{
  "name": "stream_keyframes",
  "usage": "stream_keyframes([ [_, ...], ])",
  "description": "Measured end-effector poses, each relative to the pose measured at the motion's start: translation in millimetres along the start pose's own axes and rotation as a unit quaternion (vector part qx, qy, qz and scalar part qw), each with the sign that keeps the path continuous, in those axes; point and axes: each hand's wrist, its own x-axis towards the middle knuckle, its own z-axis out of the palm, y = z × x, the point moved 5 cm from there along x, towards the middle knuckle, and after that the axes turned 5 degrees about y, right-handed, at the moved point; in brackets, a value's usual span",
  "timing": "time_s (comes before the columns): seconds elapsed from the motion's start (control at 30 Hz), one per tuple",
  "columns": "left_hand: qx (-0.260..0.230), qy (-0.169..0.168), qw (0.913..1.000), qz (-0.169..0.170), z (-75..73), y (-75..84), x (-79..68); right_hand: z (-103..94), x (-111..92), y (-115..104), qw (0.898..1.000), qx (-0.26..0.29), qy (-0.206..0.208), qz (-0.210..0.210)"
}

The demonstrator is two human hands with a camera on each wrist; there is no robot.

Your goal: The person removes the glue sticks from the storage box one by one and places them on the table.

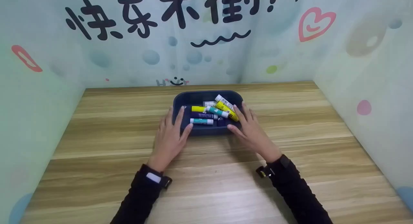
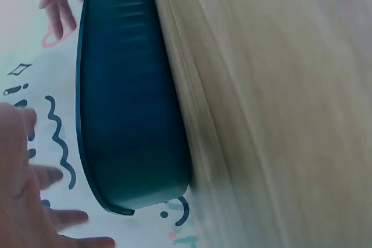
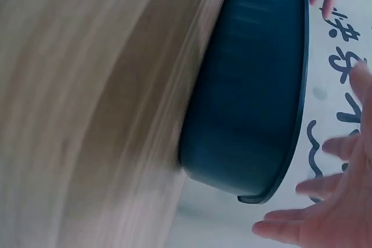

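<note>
A dark blue plastic bin (image 1: pixel 209 131) stands on the table and holds several small capped tubes that look like glue sticks. Among them are a teal one (image 1: pixel 201 121), a yellow one (image 1: pixel 198 109) and a dark purple one (image 1: pixel 203 115). At the bin's left end is my left hand (image 1: pixel 168 133), its fingers spread. My right hand (image 1: pixel 255 130) is at the right end, fingers likewise extended. In the wrist views the bin's outer wall (image 2: pixel 128 97) shows, and the left fingers (image 2: pixel 70 218) and right fingers (image 3: pixel 318 186) appear apart from it. Neither hand grips anything.
The wooden table (image 1: pixel 213 172) extends on all sides of the bin. A printed backdrop (image 1: pixel 206 66) rises behind the table's far edge, with side panels at left and right. Dark sleeves (image 1: pixel 138 191) with wrist straps cover both forearms.
</note>
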Motion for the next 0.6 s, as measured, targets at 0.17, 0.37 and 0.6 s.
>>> stream_keyframes([
  [0.17, -0.109, -0.019, 0.9923, -0.056, 4.6, -7.1, 0.8, -0.3, 1.0, 6.8, 0.996, 0.066, 0.021, 0.060],
  [0.37, -0.194, -0.016, 0.9760, -0.098, 9.2, -12.6, 4.2, 2.1, 0.5, 14.9, 0.991, 0.089, 0.035, 0.090],
  [0.6, -0.216, -0.020, 0.9686, -0.121, 12.1, -17.7, 4.9, 4.4, 2.1, 18.3, 0.990, 0.109, 0.053, 0.070],
])
